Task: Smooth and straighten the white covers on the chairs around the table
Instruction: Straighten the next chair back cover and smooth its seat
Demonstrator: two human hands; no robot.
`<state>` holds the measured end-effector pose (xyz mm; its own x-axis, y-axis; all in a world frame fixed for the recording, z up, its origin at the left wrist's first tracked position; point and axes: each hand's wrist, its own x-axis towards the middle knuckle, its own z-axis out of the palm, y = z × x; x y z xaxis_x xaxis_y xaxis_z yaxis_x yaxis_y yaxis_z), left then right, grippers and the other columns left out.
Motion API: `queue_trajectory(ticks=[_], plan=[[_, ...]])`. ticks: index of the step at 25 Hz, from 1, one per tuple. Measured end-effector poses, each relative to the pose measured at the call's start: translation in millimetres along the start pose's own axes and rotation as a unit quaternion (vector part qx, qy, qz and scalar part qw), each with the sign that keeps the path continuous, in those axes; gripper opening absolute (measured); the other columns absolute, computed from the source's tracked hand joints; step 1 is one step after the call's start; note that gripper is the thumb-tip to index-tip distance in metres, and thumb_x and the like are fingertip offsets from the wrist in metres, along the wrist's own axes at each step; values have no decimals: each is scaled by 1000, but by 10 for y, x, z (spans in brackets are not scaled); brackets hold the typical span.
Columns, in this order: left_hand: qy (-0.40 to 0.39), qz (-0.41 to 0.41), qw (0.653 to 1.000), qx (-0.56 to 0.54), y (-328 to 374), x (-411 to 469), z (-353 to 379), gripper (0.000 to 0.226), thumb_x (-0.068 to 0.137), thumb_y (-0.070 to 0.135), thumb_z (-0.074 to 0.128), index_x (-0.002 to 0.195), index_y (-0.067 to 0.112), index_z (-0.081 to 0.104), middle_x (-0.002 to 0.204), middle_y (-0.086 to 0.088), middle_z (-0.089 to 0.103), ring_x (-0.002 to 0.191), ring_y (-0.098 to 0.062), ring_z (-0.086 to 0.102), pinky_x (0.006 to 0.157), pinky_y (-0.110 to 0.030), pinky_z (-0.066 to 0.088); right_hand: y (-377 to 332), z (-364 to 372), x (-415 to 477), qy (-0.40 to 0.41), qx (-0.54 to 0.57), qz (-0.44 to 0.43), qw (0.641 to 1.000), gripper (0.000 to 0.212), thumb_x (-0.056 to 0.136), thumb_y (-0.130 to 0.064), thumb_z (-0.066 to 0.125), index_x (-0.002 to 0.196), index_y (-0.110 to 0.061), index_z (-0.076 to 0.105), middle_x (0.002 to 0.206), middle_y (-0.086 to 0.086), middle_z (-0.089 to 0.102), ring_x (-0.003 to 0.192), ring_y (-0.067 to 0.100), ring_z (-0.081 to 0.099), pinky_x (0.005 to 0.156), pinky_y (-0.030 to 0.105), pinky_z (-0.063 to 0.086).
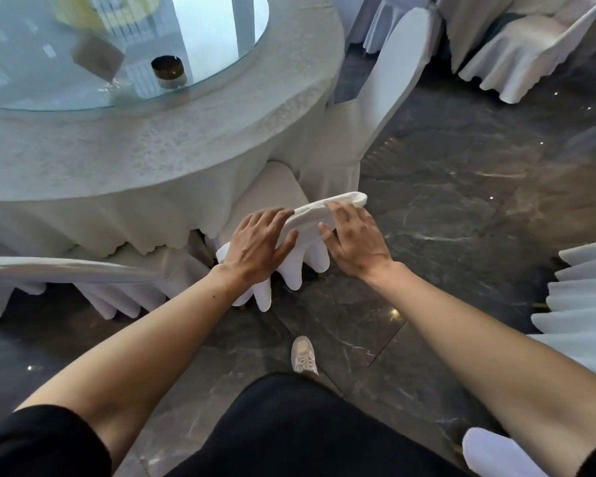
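A chair in a white cover (310, 218) stands pushed under the round table (152, 156), its back toward me. My left hand (258, 246) lies flat on the left part of the backrest top, fingers spread over the cloth. My right hand (355, 235) presses on the right part of the same top edge, fingers apart. The cover's pleated skirt (293, 270) hangs below my hands. A second covered chair (375, 98) stands to the right at the table, and a third covered chair (66, 270) shows its back at the left.
The table has a pale cloth and a glass turntable (117, 46) with an ashtray (169, 72) and a brown box (97, 56). Dark marble floor (444, 208) lies to the right. More covered chairs (530, 56) stand at the upper right and right edge. My white shoe (303, 354) is below.
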<state>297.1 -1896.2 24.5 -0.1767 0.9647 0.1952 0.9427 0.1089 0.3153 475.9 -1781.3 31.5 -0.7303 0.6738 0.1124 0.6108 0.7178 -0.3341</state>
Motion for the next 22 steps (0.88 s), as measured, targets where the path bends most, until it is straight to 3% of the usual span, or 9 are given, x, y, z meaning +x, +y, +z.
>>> queue_trajectory(ticks=[5,9,12,16,22], plan=[[-63,-65,996,-16,-185,314,270,58,97,55,32,139,16,40,136,-8,52,121,-28,51,94,-41,43,456,19,508,-68,-34,-68,995,66,97,-53,22,141,-7,39,143,15,44,134,30,39,113,45,29],[-117,-76,990,-24,-176,343,388,54,96,54,34,136,18,39,126,-8,57,109,-29,57,83,-39,44,657,103,833,-138,-30,-136,981,69,95,-56,22,141,-7,39,140,14,49,130,31,44,112,44,28],[-102,-87,991,25,-187,403,487,51,95,54,31,121,14,47,107,-9,60,91,-31,60,65,-35,38,799,221,1058,-231,-34,-211,949,66,95,-56,23,133,-7,46,124,14,59,113,34,54,98,43,38],[-44,-93,992,77,-117,444,593,57,97,59,22,99,9,49,80,-10,57,61,-31,56,51,-32,33,947,306,1272,-222,-44,-316,922,54,95,-54,31,106,-6,53,100,13,60,84,34,58,64,39,39],[-10,-176,980,96,333,581,731,64,96,63,14,95,9,48,76,-9,53,58,-31,53,55,-42,46,1297,183,1429,-217,-38,-417,882,52,95,-58,27,98,-12,51,91,6,58,77,26,57,55,33,34]])
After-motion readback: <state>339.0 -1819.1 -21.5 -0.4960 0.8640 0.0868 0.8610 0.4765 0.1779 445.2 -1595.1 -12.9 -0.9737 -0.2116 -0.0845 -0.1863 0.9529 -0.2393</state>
